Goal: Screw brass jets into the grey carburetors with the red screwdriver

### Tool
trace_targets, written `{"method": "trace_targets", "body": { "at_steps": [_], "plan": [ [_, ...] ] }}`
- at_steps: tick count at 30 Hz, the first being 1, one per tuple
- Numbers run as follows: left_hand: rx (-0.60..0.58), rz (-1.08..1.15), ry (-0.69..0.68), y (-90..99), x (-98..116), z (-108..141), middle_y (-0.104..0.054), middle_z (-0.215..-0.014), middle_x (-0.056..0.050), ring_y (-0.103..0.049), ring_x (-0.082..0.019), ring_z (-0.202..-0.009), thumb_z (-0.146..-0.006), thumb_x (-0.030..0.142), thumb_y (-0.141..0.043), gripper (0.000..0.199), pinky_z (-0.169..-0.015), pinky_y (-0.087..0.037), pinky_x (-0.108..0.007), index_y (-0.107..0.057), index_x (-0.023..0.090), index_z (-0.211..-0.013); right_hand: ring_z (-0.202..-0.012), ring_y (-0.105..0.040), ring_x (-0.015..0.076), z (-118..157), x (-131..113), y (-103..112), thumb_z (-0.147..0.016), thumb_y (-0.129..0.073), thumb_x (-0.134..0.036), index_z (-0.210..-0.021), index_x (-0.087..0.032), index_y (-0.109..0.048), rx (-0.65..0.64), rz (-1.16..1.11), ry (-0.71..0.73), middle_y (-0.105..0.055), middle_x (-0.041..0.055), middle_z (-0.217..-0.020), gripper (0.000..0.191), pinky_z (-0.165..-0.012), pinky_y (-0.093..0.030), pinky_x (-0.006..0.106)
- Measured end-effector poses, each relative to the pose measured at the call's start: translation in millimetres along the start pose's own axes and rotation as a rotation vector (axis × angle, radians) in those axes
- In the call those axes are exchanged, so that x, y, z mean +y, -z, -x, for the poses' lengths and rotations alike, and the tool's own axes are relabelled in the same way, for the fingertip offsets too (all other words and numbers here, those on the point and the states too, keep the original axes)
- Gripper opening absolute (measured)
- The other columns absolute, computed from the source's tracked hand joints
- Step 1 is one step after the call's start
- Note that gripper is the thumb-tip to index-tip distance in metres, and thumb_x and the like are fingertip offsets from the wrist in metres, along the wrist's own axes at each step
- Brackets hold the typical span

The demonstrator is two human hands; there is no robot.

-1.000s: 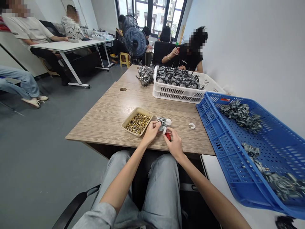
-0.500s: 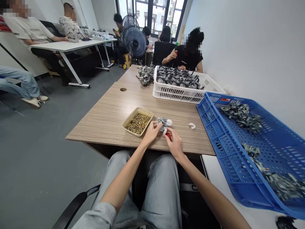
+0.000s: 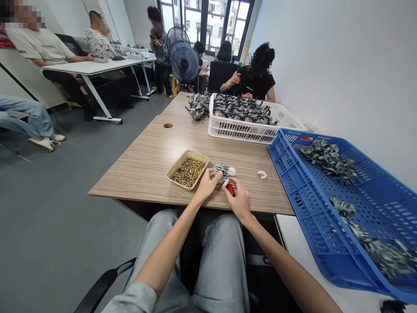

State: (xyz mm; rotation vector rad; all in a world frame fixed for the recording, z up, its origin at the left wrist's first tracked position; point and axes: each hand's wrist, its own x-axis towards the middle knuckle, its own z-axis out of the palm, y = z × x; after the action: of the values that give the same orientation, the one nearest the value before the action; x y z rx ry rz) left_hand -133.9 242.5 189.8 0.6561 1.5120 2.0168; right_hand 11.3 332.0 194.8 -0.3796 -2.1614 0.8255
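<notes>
Near the front edge of the wooden table, my left hand (image 3: 207,184) is closed on a grey metal part (image 3: 222,168), thumb on top. A round white piece (image 3: 232,171) shows at the part's far right side. My right hand (image 3: 239,198) pinches a small white piece (image 3: 226,182) against the near side of the part. Beside its fingers, partly covered by them, is a red object (image 3: 230,189). Left of my hands stands a beige tray (image 3: 178,164) of brass-coloured screws. A white curved piece (image 3: 262,174) lies on the table to the right.
A blue crate (image 3: 312,217) with metal parts stands at the right. Behind, a white basket (image 3: 241,133) holds many parts, with a pile of metal parts (image 3: 198,107) beside it. A person in black sits beyond; a fan (image 3: 184,63) and other people are farther back.
The person near the fan has gone from sitting to standing. The view has tilted up slightly. My hands keep nearly the same grip on the part and the white piece.
</notes>
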Motion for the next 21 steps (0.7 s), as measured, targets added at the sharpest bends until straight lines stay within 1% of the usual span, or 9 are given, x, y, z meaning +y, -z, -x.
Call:
{"method": "trace_targets", "body": {
  "at_steps": [3, 6, 10, 15, 18, 21],
  "plan": [
    [-0.022, -0.022, -0.056, 0.4, -3.2, 0.2, -0.074, -0.117, -0.014, -0.072, -0.024, -0.109, -0.085, 0.064, -0.079, 0.06, -0.098, -0.058, -0.039, -0.058, 0.016, -0.116, -0.109, -0.072, 0.0259, -0.1, 1.6, -1.5, -0.097, -0.071, -0.037, -0.132, -0.023, -0.061, 0.005, 0.005, -0.021, -0.074, 0.0107, -0.124, 0.039, -0.099, -0.057, 0.041],
    [-0.021, -0.07, -0.101, -0.1, -5.5, 0.9, -0.072, -0.123, -0.014, -0.072, -0.023, -0.11, -0.086, 0.063, -0.078, 0.061, -0.098, -0.057, -0.038, -0.056, 0.017, -0.119, -0.105, -0.072, 0.0249, -1.2, 2.3, -1.9, -0.095, -0.072, -0.035, -0.127, -0.022, -0.061, 0.007, -0.011, -0.056, -0.074, 0.01, -0.119, 0.037, -0.095, -0.057, 0.04],
    [-0.026, -0.13, -0.107, -0.6, -3.9, 3.3, -0.073, -0.121, -0.013, -0.074, -0.022, -0.106, -0.086, 0.059, -0.081, 0.06, -0.098, -0.058, -0.038, -0.053, 0.019, -0.12, -0.102, -0.071, 0.0251, -4.0, 1.6, 0.2, -0.093, -0.072, -0.034, -0.118, -0.023, -0.065, -0.009, -0.005, -0.082, -0.075, 0.0075, -0.114, 0.028, -0.095, -0.055, 0.04],
    [-0.047, -0.17, -0.106, -1.4, -0.1, 5.6, -0.074, -0.115, -0.009, -0.075, -0.022, -0.102, -0.083, 0.053, -0.085, 0.059, -0.095, -0.059, -0.037, -0.051, 0.021, -0.119, -0.102, -0.07, 0.0265, -7.1, 2.0, 0.5, -0.092, -0.071, -0.036, -0.114, -0.024, -0.067, 0.006, 0.003, -0.152, -0.075, 0.0082, -0.114, 0.026, -0.095, -0.055, 0.042],
    [-0.033, -0.13, -0.09, -10.2, 0.2, 4.4, -0.072, -0.118, -0.01, -0.075, -0.022, -0.102, -0.082, 0.047, -0.087, 0.057, -0.093, -0.058, -0.037, -0.05, 0.021, -0.116, -0.106, -0.07, 0.0266, -7.6, 2.6, -1.0, -0.09, -0.074, -0.037, -0.123, -0.022, -0.064, 0.038, -0.05, -0.187, -0.074, 0.0105, -0.119, 0.037, -0.096, -0.055, 0.042],
    [0.024, -0.016, -0.053, -31.2, 0.0, 2.1, -0.07, -0.12, -0.012, -0.074, -0.02, -0.099, -0.083, 0.043, -0.086, 0.054, -0.09, -0.058, -0.036, -0.047, 0.021, -0.113, -0.113, -0.068, 0.0264, -9.2, 1.6, 1.1, -0.091, -0.073, -0.037, -0.137, -0.021, -0.056, 0.065, -0.025, -0.161, -0.069, 0.013, -0.129, 0.051, -0.099, -0.055, 0.042]
  ]
}}
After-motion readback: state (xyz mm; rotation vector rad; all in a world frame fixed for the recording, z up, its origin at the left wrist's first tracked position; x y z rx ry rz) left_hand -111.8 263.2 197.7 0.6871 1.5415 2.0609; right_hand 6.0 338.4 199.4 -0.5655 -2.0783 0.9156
